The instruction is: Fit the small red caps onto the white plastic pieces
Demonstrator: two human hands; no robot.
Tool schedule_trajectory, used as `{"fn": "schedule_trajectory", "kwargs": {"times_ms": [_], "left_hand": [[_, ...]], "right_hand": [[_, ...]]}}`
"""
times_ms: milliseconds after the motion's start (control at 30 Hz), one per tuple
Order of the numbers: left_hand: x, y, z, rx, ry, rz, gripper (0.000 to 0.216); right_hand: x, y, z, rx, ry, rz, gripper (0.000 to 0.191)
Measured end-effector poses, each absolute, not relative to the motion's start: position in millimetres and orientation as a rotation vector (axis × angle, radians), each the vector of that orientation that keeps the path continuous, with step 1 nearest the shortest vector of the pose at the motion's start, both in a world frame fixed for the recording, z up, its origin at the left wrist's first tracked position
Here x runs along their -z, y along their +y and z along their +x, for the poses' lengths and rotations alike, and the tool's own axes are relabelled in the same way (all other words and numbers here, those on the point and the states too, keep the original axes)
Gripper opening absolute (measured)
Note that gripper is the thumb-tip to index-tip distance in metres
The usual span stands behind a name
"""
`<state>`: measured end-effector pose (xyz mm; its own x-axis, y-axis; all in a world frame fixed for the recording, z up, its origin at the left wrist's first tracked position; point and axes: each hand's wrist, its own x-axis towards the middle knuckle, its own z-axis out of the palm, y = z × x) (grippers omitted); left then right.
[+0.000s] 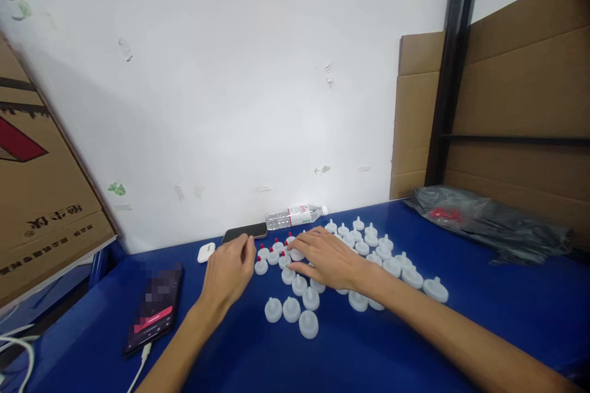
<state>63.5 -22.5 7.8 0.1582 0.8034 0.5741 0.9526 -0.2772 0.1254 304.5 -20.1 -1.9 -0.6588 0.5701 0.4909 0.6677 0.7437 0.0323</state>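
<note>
Many white plastic nozzle caps [308, 324], round at the base with a narrow spout, stand on the blue table. Several at the left of the group carry small red tips [259, 259]. My right hand [329, 258] reaches over the group, its thumb and forefinger curved around a white nozzle cap [297, 254] beside the red-tipped ones. Its palm and forearm hide some caps beneath. To the left of the red-tipped caps, my left hand [232, 265] is closed with its fingers curled under; whatever it may hold is hidden.
A clear water bottle [295, 217] and a dark phone [244, 233] lie by the wall, near a white earbud case [206, 252]. Another phone [154, 307] with a cable lies left. A grey plastic bag [493, 224] with red pieces sits right. Cardboard [46, 196] stands at both sides.
</note>
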Motion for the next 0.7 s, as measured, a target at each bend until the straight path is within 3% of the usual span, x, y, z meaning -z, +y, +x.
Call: {"fn": "schedule_trajectory", "kwargs": {"times_ms": [100,267,467,700], "left_hand": [[-2.5,-30.3,75.4,0.861,-1.587,-2.293,0.032],[0.2,-37.4,81.6,0.93,-1.535,-2.407,0.021],[-1.2,-39.6,84.5,0.856,-1.516,-2.523,0.024],[-1.8,-41.5,83.5,0.759,-1.382,-2.577,0.024]], "right_hand": [[2.3,-23.0,301.1,0.307,-2.427,-1.031,0.042],[2.2,-22.0,300.1,0.242,-2.405,-0.96,0.018],[5.5,-19.4,299.3,0.212,-2.486,-0.626,0.028],[-1.0,-27.3,296.2,0.12,-2.479,-0.597,0.014]]}}
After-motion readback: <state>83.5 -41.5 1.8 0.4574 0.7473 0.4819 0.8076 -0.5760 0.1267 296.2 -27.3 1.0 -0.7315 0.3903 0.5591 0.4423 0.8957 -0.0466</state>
